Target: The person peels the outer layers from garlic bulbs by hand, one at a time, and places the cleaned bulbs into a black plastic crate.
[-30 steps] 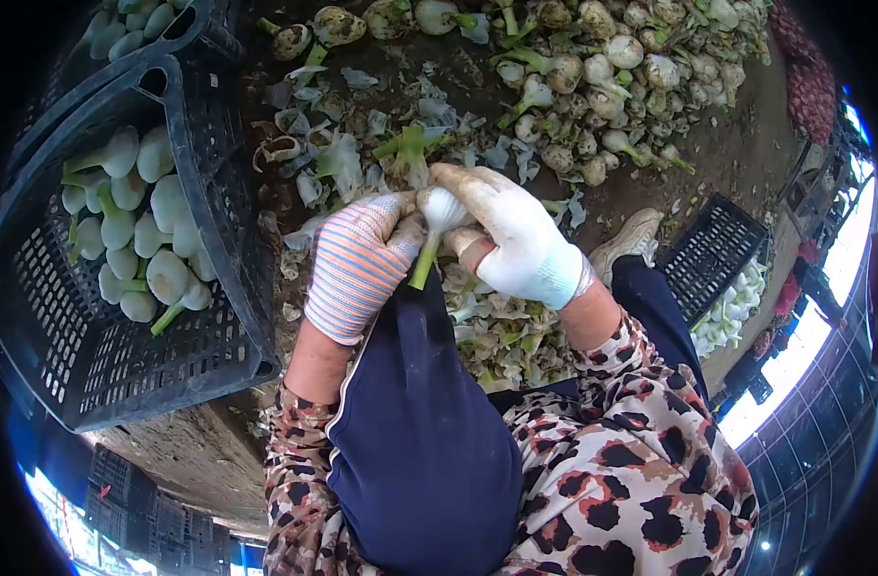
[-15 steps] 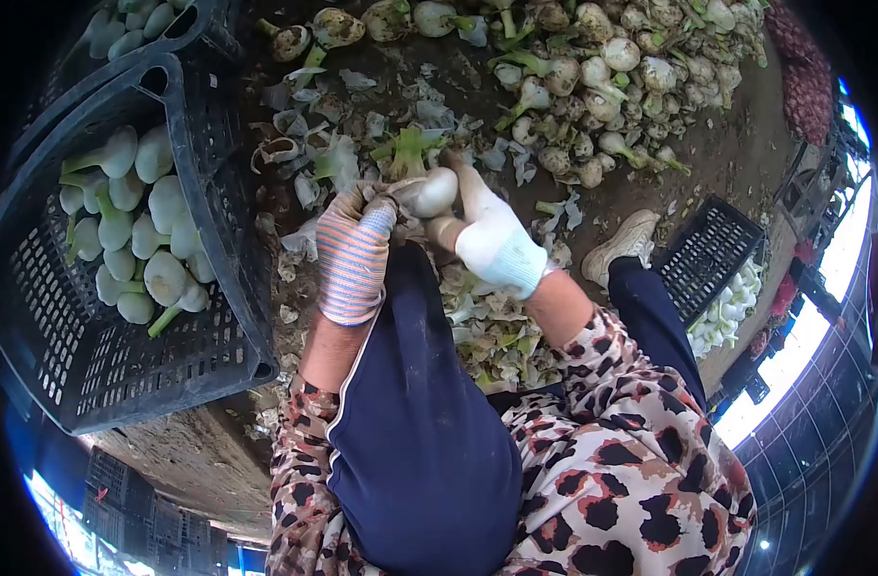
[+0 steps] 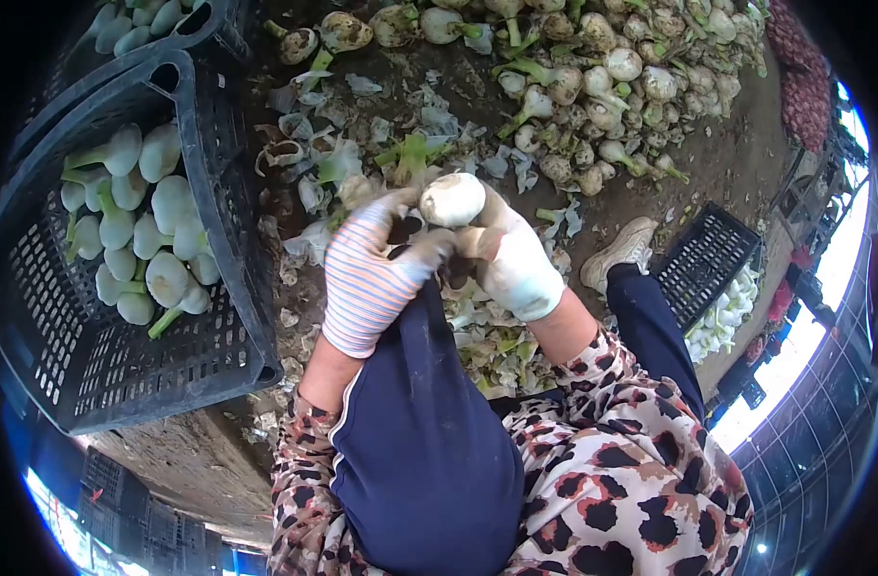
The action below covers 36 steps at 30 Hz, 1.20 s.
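Observation:
My right hand [image 3: 511, 254], in a whitish glove with soiled fingertips, grips a white onion bulb [image 3: 453, 200] between fingers and thumb. A brownish root end shows on the bulb's left side. Close against that side is my left hand [image 3: 376, 264] in a striped glove, its fingers and thumb apart around a dark gap and blurred by motion. The left thumb overlaps the right thumb below the bulb. Beneath both hands, peel scraps [image 3: 338, 158] and a cut green top [image 3: 410, 158] lie on the ground.
At left stands a black crate [image 3: 160, 370] with peeled bulbs [image 3: 168, 278]; another crate adjoins it behind. A heap of unpeeled bulbs [image 3: 602, 110] spreads across the back right. A black crate [image 3: 709, 259], white bulbs [image 3: 727, 312] and red mesh sacks [image 3: 802, 86] are on the right.
The bulb has turned, now showing its root end, and sits slightly farther right. My left hand has spread its fingers from a closed grip; my right hand has come round the bulb's right side.

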### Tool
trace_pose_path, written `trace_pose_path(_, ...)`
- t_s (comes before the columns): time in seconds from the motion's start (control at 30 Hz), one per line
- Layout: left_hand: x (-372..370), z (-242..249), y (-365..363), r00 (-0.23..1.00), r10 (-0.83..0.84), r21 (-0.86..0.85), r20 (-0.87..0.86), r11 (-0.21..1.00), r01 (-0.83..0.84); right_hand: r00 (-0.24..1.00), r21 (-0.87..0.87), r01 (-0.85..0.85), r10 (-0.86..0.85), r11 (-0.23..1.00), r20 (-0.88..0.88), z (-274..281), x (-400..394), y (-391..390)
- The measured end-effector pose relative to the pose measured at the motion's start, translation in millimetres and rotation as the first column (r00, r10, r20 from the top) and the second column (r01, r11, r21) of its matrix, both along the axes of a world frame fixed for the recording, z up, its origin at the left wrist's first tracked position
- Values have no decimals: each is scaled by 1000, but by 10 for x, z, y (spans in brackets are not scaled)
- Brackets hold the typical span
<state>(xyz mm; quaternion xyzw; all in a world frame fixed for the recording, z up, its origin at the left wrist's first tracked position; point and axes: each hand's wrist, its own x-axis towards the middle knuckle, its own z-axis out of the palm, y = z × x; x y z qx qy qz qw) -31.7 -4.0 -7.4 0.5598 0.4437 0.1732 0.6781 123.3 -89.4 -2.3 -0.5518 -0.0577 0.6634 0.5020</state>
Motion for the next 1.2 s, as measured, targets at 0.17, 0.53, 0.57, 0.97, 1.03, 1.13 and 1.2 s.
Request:
trace_pose_path(0.17, 17, 20, 97, 964, -154, 414, -216, 880, 233, 975, 5, -25, 23, 1000, 221, -34, -138, -32)
trace_pose_path(0.53, -75, -116, 220, 961, 264, -182, -85, 944, -276, 814, -96, 123, -155, 988, -560, 165, -74, -62)
trace_pose_path(0.57, -127, -175, 199, 945, 324, -259, -42, 910, -323, 804, -82, 152, -172, 985, -569, 200, -70, -48)
trace_pose_path(0.97, -119, -253, 65, 900, 222, -579, 375, 814, 41, 838, -83, -327, 329, 941, 436, 351, 230, -28)
trace_pose_path(1.03, -95, -235, 63, 866, 254, -618, 430, 783, 77, 953, -58, -61, 76, 996, 294, 431, 121, 39)
trace_pose_path(1.13, -9, -100, 25, 875, 330, -711, 354, 702, 23, 647, 125, -336, 133, 933, 751, 195, 130, 17)
trace_pose_path(1.2, -23, -85, 59, 892, 278, -675, 356, 737, 40, 609, 132, -363, 127, 922, 783, 250, 141, 68)
